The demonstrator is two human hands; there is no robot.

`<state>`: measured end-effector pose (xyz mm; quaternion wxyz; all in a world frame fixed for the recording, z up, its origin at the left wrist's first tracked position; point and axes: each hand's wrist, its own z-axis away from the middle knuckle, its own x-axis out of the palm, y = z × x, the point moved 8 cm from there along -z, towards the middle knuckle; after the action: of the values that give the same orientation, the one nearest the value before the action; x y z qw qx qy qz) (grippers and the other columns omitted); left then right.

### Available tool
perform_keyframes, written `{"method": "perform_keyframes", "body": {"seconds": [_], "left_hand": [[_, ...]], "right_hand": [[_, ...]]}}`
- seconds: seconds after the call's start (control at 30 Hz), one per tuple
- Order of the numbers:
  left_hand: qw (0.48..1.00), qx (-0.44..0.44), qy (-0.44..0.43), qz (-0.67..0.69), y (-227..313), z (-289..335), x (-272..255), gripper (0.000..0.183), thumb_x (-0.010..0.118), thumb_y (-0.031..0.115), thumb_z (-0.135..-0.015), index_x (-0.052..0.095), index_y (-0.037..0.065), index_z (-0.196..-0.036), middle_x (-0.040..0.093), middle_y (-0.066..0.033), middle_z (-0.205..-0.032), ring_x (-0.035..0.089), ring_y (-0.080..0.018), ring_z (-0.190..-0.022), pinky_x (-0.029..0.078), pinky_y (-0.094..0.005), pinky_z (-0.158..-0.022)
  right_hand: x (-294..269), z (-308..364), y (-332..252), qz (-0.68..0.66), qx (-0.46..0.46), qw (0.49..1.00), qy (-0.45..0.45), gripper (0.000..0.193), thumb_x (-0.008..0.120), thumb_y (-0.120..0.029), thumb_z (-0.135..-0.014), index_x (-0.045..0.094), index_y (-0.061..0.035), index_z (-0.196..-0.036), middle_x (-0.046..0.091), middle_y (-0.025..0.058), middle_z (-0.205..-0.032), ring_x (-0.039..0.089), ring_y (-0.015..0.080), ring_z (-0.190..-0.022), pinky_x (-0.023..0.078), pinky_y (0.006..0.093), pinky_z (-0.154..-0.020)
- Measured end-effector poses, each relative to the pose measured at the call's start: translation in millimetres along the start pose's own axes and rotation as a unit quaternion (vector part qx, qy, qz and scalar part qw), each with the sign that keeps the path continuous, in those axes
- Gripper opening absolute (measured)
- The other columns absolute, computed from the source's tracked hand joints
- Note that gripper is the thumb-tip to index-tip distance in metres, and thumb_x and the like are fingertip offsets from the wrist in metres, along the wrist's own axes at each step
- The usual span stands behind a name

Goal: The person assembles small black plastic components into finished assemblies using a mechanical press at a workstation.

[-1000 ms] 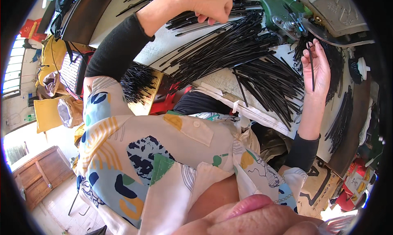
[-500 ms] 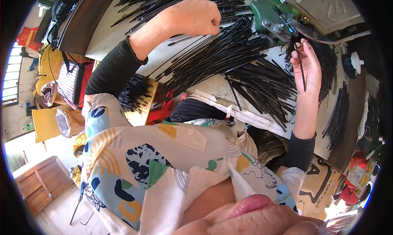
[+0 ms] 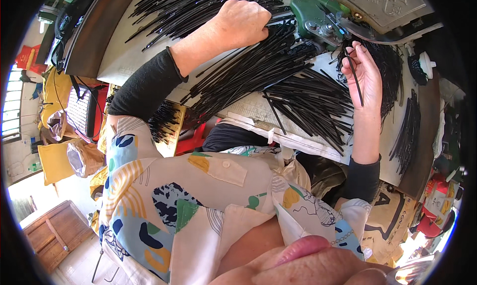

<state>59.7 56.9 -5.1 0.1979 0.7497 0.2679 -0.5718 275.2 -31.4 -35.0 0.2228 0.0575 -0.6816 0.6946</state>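
Note:
My left hand is closed in a fist over the far pile of thin black rods. Its fingertips are turned away, so whatever they may hold is hidden. Below it a second heap of black rods slants across the table. My right hand is palm up, its thumb and fingers closed on a single thin black rod that points down along the palm. Just beyond that hand stands a green machine with a small metal working part.
Another bunch of black rods lies toward me near the table's white front edge. A dark tangled bundle sits behind my right hand, and more rods lie at the right. A metal cover tops the machine.
My left hand has shifted right over the pile, toward the machine, still closed. My right hand keeps the rod near the machine. The whole view has swung slightly.

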Motion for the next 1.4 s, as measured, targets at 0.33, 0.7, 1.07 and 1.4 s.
{"method": "perform_keyframes", "body": {"seconds": [0.33, 0.7, 1.07, 1.4], "left_hand": [[0.995, -0.015, 0.052, 0.082, -5.7, -3.1, -24.2, 0.02, 0.059, 0.022, -0.077, 0.064, 0.003, -0.078, 0.064, -0.0107, -0.07, 0.063, -0.0267, -0.067, 0.049, -0.035, -0.063], [0.917, -0.035, -0.034, 0.395, 19.4, -34.5, -3.0, 0.027, 0.066, 0.024, -0.08, 0.066, 0.0, -0.09, 0.063, -0.0058, -0.067, 0.058, -0.0088, -0.053, 0.045, -0.0215, -0.047], [0.923, -0.006, -0.003, 0.385, 33.0, -43.8, -7.1, 0.028, 0.068, 0.025, -0.079, 0.067, -0.001, -0.091, 0.063, -0.007, -0.067, 0.054, -0.0091, -0.052, 0.044, -0.0237, -0.048], [0.929, -0.008, 0.017, 0.371, 33.6, -46.1, -7.4, 0.027, 0.068, 0.023, -0.078, 0.066, -0.001, -0.09, 0.063, -0.0074, -0.066, 0.055, -0.0101, -0.051, 0.044, -0.0245, -0.049]], "right_hand": [[5.1, 1.9, -3.9, 0.02, 0.012, 0.999, -0.032, 0.023, 0.054, -0.018, -0.089, 0.055, 0.0003, -0.103, 0.06, 0.0054, -0.082, 0.058, 0.0125, -0.066, 0.048, 0.0223, -0.057], [50.7, 11.8, 4.6, 0.286, 0.06, 0.946, -0.136, 0.022, 0.051, -0.015, -0.09, 0.056, 0.0017, -0.104, 0.057, 0.004, -0.072, 0.056, 0.0095, -0.057, 0.047, 0.0205, -0.05], [47.0, 8.1, 0.3, 0.269, 0.044, 0.956, -0.111, 0.024, 0.052, -0.015, -0.09, 0.056, 0.0031, -0.104, 0.057, 0.0052, -0.072, 0.056, 0.0104, -0.055, 0.047, 0.0214, -0.049], [42.7, 6.2, -1.1, 0.243, 0.037, 0.964, -0.1, 0.026, 0.053, -0.017, -0.089, 0.056, 0.0031, -0.104, 0.057, 0.0049, -0.072, 0.056, 0.0104, -0.054, 0.045, 0.021, -0.047]]}}
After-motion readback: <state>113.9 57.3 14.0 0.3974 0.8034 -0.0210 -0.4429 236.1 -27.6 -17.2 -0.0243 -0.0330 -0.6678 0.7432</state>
